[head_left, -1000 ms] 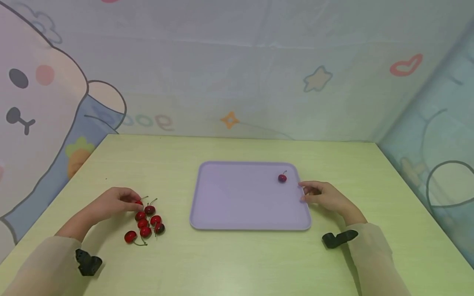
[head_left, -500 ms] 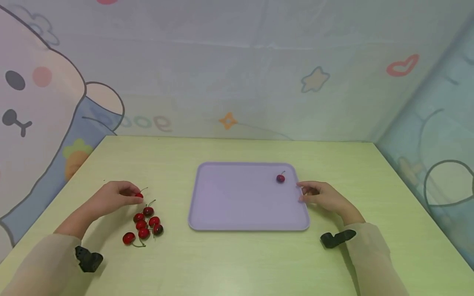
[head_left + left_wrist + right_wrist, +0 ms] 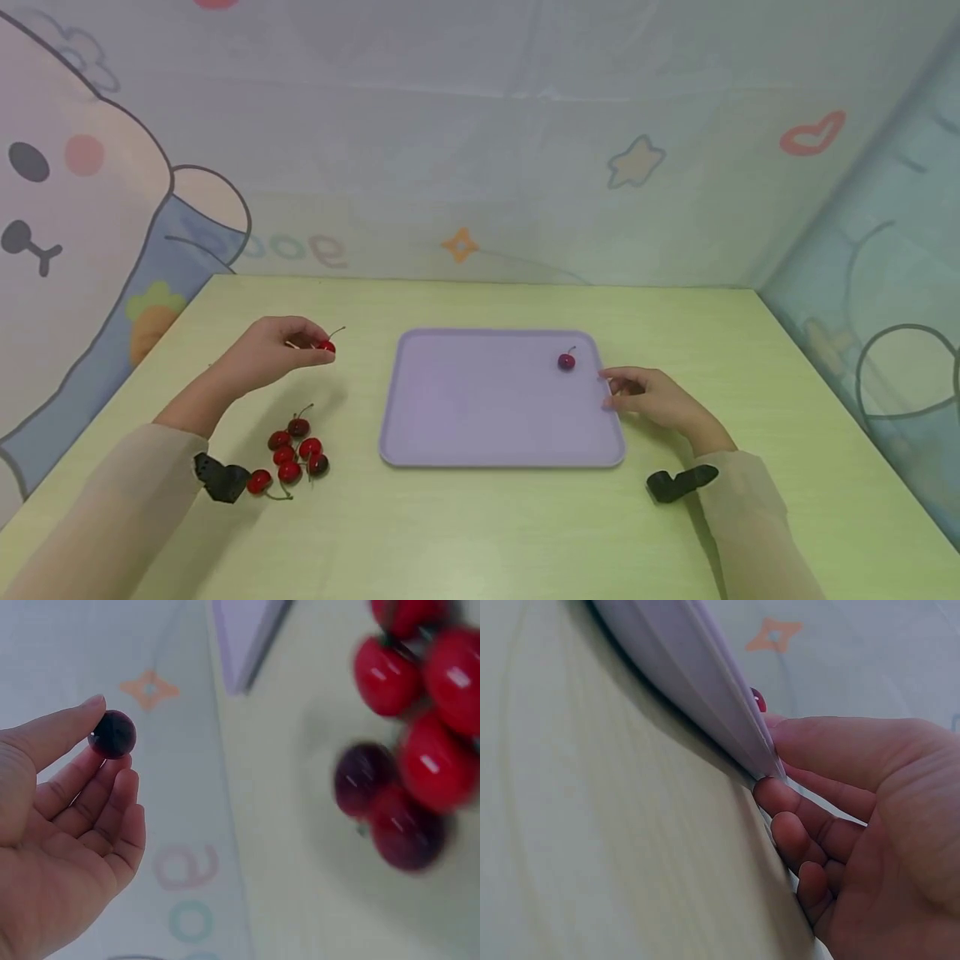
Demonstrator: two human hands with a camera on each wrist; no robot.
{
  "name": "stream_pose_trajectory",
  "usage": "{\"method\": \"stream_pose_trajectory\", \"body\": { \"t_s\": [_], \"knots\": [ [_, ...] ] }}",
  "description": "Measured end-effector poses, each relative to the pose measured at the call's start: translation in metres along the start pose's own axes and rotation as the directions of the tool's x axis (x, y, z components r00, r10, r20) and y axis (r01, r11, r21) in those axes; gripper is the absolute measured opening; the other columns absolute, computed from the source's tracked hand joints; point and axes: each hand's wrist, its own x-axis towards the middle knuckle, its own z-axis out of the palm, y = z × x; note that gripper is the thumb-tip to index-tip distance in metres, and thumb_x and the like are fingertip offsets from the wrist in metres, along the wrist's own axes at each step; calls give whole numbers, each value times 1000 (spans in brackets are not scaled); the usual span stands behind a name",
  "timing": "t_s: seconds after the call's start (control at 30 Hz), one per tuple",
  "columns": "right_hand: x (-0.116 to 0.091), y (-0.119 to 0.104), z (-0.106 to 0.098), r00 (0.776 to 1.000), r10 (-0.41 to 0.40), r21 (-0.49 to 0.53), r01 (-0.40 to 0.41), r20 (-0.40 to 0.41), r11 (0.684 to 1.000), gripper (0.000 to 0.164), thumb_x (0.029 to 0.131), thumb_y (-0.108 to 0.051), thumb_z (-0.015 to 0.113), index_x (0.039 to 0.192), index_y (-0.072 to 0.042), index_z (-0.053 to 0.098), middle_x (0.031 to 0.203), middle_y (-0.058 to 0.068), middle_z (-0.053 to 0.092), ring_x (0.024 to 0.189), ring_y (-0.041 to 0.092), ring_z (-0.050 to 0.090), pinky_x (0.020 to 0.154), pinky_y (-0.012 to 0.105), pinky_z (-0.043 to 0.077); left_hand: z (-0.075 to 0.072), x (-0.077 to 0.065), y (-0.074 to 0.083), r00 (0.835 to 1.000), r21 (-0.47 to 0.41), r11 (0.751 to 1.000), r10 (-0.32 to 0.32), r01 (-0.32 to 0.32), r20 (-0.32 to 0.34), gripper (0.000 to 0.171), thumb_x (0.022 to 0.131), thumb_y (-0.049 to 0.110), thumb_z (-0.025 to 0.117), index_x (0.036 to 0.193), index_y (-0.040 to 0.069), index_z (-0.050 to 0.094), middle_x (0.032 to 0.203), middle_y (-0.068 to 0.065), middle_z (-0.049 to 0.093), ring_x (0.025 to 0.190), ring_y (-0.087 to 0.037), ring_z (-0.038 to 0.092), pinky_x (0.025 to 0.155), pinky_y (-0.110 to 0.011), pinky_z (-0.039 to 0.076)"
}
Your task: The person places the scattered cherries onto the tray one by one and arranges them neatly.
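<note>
Between thumb and fingertips, my left hand (image 3: 273, 350) pinches a cherry (image 3: 327, 346), raised above the table with its stem pointing up. The left wrist view shows this held cherry (image 3: 115, 735) as dark and round at the thumb tip. Below that hand lies a loose cluster of several red and dark cherries (image 3: 288, 454), some with green stems. My right hand (image 3: 663, 402) holds the right edge of a lilac tray (image 3: 487, 400); in the right wrist view its thumb and curled fingers are at the tray rim (image 3: 761, 742). One cherry (image 3: 567, 362) sits in the tray's far right corner.
The pale wooden table (image 3: 480, 533) ends at a printed cloth backdrop (image 3: 480, 142) behind it and at the right. Black wrist mounts (image 3: 221, 478) are on both sleeves. The cluster lies left of the tray with table between them.
My left hand has lifted a cherry from the cluster and carried it up and to the right, toward the tray. The right hand stays at the tray's edge.
</note>
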Motion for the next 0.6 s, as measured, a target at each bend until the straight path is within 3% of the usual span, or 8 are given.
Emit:
{"method": "stream_pose_trajectory", "body": {
  "t_s": [0.37,0.6],
  "knots": [
    [-4,-3,-2,1000,11,4,-10,-5,1000,52,87,-20,72,133,-2,55,102,9,58,89,21,48,69,24,43,25,46,66,994,-75,992,105,-102,28,24,88,23,71,106,7,67,96,-6,65,92,-22,58,77,-35,48],
    [-4,-2,-1,1000,3,4,-3,-10,1000,52,87,-20,72,132,-1,56,102,9,59,90,21,48,71,24,42,48,70,94,987,-152,978,151,-142,52,22,85,17,73,104,7,68,97,-6,67,89,-21,60,79,-34,49]
  ]
}}
